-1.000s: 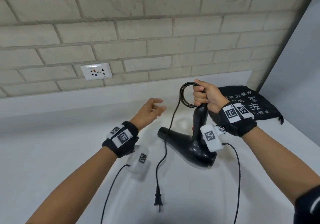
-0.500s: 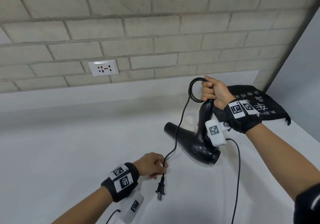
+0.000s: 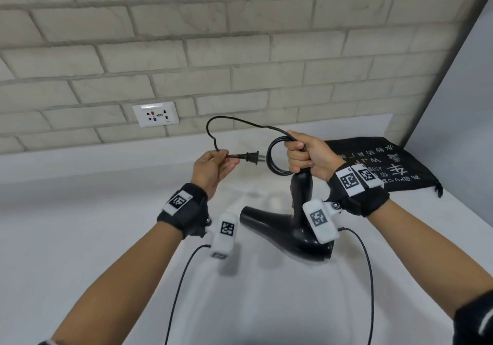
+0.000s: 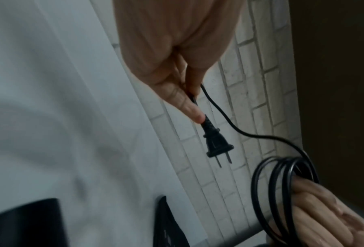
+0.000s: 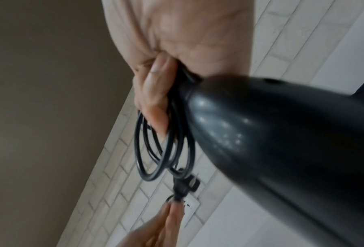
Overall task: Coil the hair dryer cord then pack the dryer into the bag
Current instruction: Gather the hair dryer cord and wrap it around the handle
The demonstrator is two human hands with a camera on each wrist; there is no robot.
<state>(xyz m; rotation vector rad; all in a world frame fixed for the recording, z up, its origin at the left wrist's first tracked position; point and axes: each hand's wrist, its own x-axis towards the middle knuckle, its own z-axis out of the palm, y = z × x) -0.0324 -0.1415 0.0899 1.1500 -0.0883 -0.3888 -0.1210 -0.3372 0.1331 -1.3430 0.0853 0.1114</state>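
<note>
Hair dryer [image 3: 290, 227] hanging nozzle-down from its handle, body close above the white counter [image 3: 80, 238]; touching it or not, hard to tell. Handle top clamped in the right hand [image 3: 306, 155], fingers curled tight round both the handle and several finished loops of the black cord [image 3: 274, 157]. Loops standing out from the fist on the side away from the bag. One last slack length rising from that fist, arching up beyond the dryer toward the wall and dropping to the left hand [image 3: 210, 168]. Left thumb and fingers [image 4: 189, 107] pinched together on the cord just behind the plug [image 3: 252, 157], prongs aimed at the coil and very near it.

Judged by look: hard plastic shell, smooth and likely a little slippery, weight concentrated in the body, so best carried by the handle as now. Cord springy, apt to uncoil once released; best held where the loops cross, with the plug tucked through or alongside the coil. Coiling nearly finished; packing not yet begun.

Black drawstring bag [image 3: 394, 165] lying flat on the counter just behind the right wrist, beyond the dryer, mouth not visibly open. Wall socket [image 3: 156, 113] on the pale brick wall [image 3: 240, 37], beyond the dryer and off toward the left hand's side. Plain grey panel closing off the corner past the bag.
</note>
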